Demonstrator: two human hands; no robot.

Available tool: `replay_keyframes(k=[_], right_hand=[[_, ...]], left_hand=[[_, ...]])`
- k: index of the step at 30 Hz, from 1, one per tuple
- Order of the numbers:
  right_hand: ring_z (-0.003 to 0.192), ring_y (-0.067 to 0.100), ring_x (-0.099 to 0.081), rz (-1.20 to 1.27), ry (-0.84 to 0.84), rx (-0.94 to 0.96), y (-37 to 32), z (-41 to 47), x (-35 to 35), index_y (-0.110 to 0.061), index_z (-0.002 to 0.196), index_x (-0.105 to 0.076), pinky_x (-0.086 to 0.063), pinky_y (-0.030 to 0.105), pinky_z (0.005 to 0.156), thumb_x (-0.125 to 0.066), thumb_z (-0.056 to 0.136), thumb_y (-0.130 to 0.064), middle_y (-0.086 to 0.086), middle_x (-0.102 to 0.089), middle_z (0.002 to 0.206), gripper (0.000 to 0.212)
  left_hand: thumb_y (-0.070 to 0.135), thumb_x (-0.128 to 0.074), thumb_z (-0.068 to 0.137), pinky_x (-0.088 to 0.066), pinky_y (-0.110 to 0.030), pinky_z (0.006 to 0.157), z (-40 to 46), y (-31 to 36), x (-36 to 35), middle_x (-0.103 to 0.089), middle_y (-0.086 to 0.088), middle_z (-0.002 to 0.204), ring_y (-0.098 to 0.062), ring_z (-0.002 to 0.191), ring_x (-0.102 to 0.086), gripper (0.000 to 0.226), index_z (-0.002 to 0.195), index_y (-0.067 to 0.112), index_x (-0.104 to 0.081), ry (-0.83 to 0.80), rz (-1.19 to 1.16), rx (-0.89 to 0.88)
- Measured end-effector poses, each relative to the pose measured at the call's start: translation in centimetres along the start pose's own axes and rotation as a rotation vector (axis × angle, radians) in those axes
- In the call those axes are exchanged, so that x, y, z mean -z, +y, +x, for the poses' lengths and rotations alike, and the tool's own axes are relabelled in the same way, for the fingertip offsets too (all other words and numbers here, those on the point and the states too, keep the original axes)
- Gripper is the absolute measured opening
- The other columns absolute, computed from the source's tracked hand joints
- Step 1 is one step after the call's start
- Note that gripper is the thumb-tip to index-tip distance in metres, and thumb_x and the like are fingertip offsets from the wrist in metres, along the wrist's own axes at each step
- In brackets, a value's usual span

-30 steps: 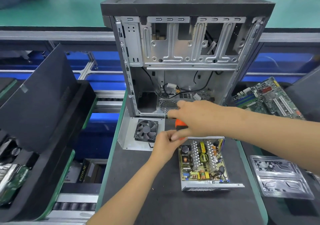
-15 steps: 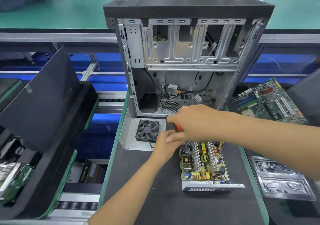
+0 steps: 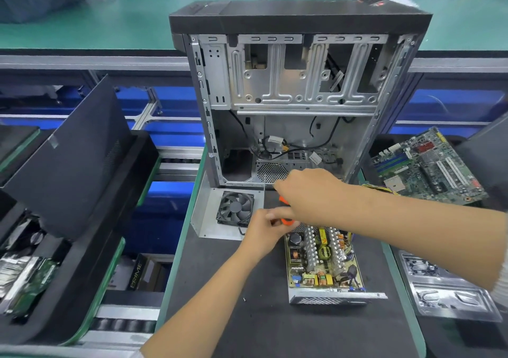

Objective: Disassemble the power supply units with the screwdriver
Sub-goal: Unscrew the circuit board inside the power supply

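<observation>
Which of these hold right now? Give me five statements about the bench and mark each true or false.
1. The power supply unit lies open with its circuit board showing. True.
2. The right hand grips the orange-handled screwdriver. True.
3. The fan is still mounted inside the computer case. False: it lies on a metal cover plate on the mat, in front of the case.
4. The motherboard lies to the left of the case. False: it lies to the right.
5. The left hand is at the far end of the power supply unit, by the screwdriver. True.
</observation>
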State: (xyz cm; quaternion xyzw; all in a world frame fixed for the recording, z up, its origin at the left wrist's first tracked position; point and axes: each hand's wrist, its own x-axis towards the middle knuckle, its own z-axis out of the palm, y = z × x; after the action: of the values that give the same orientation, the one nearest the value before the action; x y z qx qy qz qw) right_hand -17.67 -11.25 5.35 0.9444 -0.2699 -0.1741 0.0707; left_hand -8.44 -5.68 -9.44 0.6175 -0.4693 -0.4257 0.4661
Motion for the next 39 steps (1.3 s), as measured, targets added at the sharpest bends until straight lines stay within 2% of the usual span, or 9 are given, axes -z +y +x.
replay_keyframes(k=[5, 9, 13, 16, 20, 24, 27, 33, 39], right_hand=[[0.064, 0.016, -0.037, 0.104, -0.086, 0.136, 0.1, -0.7, -0.1, -0.021, 0.102, -0.048, -0.026, 0.028, 0.048, -0.054, 0.090, -0.014, 0.000, -0.034, 0.092, 0.016], [0.072, 0.015, -0.039, 0.209, -0.061, 0.146, 1.2, -1.3, -0.5, -0.025, 0.098, -0.051, -0.021, 0.026, 0.048, -0.055, 0.084, -0.003, -0.005, -0.029, 0.091, 0.026], [0.081, 0.013, -0.046, 0.380, -0.023, 0.098, 2.6, -2.0, -0.6, -0.031, 0.094, -0.052, -0.034, 0.028, 0.058, -0.051, 0.086, -0.005, -0.011, -0.032, 0.088, 0.027], [0.083, -0.003, -0.040, 0.508, 0.000, 0.063, 4.1, -3.0, -0.3, -0.031, 0.099, -0.056, -0.039, 0.031, 0.077, -0.055, 0.086, -0.006, -0.013, -0.040, 0.090, 0.028], [0.077, 0.007, -0.052, 0.665, 0.069, -0.009, 6.2, -5.0, 0.0, -0.037, 0.098, -0.060, -0.044, 0.031, 0.075, -0.067, 0.085, -0.018, -0.006, -0.057, 0.089, 0.024], [0.061, 0.014, -0.064, 1.086, 0.073, -0.098, 7.8, -6.7, -1.2, -0.031, 0.095, -0.064, -0.049, 0.030, 0.063, -0.070, 0.086, -0.017, -0.001, -0.068, 0.068, 0.018], [0.069, 0.025, -0.067, 1.376, 0.090, -0.184, 8.6, -7.6, -2.7, -0.022, 0.097, -0.069, -0.057, 0.032, 0.071, -0.071, 0.084, -0.015, 0.014, -0.070, 0.075, 0.016], [0.075, 0.026, -0.065, 1.658, 0.082, -0.258, 8.7, -8.8, -5.1, -0.017, 0.097, -0.072, -0.057, 0.028, 0.069, -0.073, 0.074, -0.022, 0.026, -0.065, 0.091, 0.023], [0.071, 0.024, -0.065, 1.678, 0.212, -0.289, 8.3, -9.7, -6.0, -0.015, 0.097, -0.071, -0.058, 0.028, 0.066, -0.072, 0.075, -0.021, 0.018, -0.066, 0.080, 0.022]], left_hand=[[0.003, -0.070, 0.086, -0.020, -0.018, 0.049, -0.3, 0.2, 0.1, -0.022, 0.013, 0.040, -0.004, 0.043, -0.021, 0.051, 0.042, 0.025, -0.054, -0.022, 0.020, 0.037], [-0.005, -0.059, 0.087, -0.023, -0.025, 0.053, -0.9, 0.4, 1.1, -0.025, 0.006, 0.052, -0.009, 0.051, -0.024, 0.055, 0.056, 0.040, -0.059, -0.024, 0.043, 0.022], [-0.011, -0.041, 0.090, -0.024, -0.022, 0.046, -1.4, 0.4, 2.1, -0.031, 0.006, 0.053, -0.008, 0.045, -0.025, 0.034, 0.088, 0.015, -0.063, 0.059, -0.114, 0.071], [-0.001, -0.041, 0.098, -0.022, -0.017, 0.042, -2.0, -0.2, 2.6, -0.031, 0.013, 0.048, -0.005, 0.042, -0.025, 0.025, 0.090, 0.010, -0.062, 0.119, -0.164, 0.089], [0.011, -0.043, 0.100, -0.026, -0.024, 0.047, -3.6, -1.4, 2.0, -0.037, 0.013, 0.046, -0.007, 0.045, -0.031, 0.026, 0.086, 0.016, -0.066, 0.191, -0.021, 0.117], [0.022, -0.041, 0.102, -0.029, -0.026, 0.050, -4.5, -2.3, 0.9, -0.041, 0.012, 0.044, -0.009, 0.047, -0.036, 0.034, 0.080, 0.019, -0.067, 0.259, 0.043, 0.160], [0.032, -0.037, 0.105, -0.025, -0.021, 0.041, -4.5, -2.0, 0.5, -0.038, 0.004, 0.045, -0.012, 0.042, -0.030, 0.045, 0.083, 0.008, -0.068, 0.267, -0.161, 0.274], [0.047, -0.036, 0.098, -0.018, -0.017, 0.032, -3.8, -1.0, 0.7, -0.046, -0.005, 0.054, -0.008, 0.037, -0.026, 0.062, 0.094, -0.006, -0.066, 0.084, -0.971, 0.403], [0.017, -0.056, 0.090, -0.027, -0.015, 0.036, -3.6, -0.6, 1.3, -0.046, -0.002, 0.061, -0.006, 0.044, -0.030, 0.024, 0.097, -0.002, -0.069, 0.007, -0.927, 0.312]])
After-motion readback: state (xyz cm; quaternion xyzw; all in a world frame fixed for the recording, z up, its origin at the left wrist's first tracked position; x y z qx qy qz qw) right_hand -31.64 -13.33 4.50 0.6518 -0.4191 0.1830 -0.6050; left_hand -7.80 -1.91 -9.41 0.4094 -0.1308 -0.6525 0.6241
